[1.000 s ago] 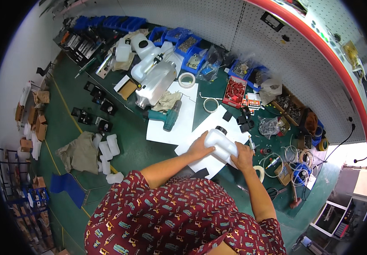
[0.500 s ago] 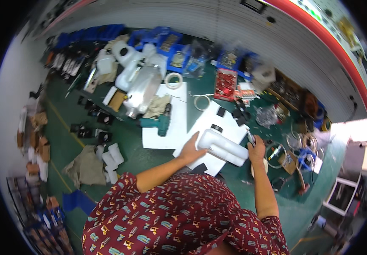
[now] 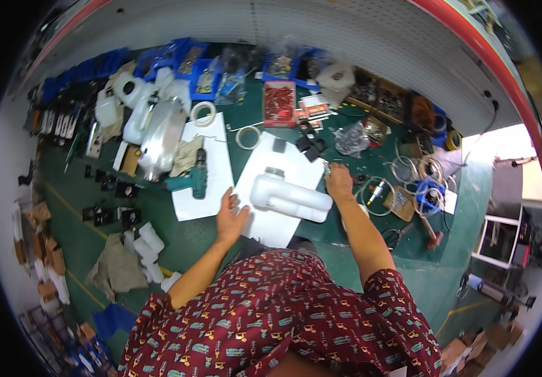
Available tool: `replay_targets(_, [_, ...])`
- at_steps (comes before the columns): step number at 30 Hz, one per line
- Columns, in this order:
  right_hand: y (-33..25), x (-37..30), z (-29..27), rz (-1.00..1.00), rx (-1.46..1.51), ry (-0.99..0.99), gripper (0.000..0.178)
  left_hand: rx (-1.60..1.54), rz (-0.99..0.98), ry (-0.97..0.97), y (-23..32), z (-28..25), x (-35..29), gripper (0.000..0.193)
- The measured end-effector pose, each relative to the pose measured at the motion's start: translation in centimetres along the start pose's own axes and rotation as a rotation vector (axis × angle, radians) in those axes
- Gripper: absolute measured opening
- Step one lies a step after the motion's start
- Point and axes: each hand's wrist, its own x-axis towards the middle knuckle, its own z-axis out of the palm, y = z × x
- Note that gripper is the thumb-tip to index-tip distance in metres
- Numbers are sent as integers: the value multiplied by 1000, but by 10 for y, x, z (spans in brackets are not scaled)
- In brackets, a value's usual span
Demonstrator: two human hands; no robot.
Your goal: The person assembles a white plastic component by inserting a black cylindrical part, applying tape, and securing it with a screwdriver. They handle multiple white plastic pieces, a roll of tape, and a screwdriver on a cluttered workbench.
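Note:
A white plastic bottle-like tank [image 3: 290, 200] lies on its side on a white sheet [image 3: 269, 234] in front of me, its short neck [image 3: 275, 171] pointing away. My left hand [image 3: 230, 217] is off the tank's left end, fingers apart and holding nothing. Beyond the tank's right end, my right hand [image 3: 339, 182] is closed low over the bench. A small shiny metal piece [image 3: 327, 168] shows at its fingertips; its kind is too small to make out.
Left of the sheet, a green cordless drill [image 3: 197, 178] lies on another white sheet [image 3: 220, 164]. Black pieces [image 3: 310, 143], tape rolls [image 3: 247, 137] and a red parts box [image 3: 279, 103] lie beyond. Hoses [image 3: 403, 169] and a hammer [image 3: 433, 237] sit at right.
My left hand has let go of the tank and drawn back to its left. The whole view has shifted, with the bench things now further left. My right hand stays beyond the tank's right end.

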Motion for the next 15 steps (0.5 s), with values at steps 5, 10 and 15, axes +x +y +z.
replay_targets(5, [-30, -43, -77, 39, 504, 126, 48, -104, 116, 92, 40, 4, 9, 54])
replay_targets(10, [-37, -88, -103, 368, 1491, -77, 41, -153, 162, -230, 92, 45, 21, 33])
replay_targets(15, [-33, -134, -88, 408, 1759, -103, 37, -91, 152, -619, 116, 108, 14, 42])
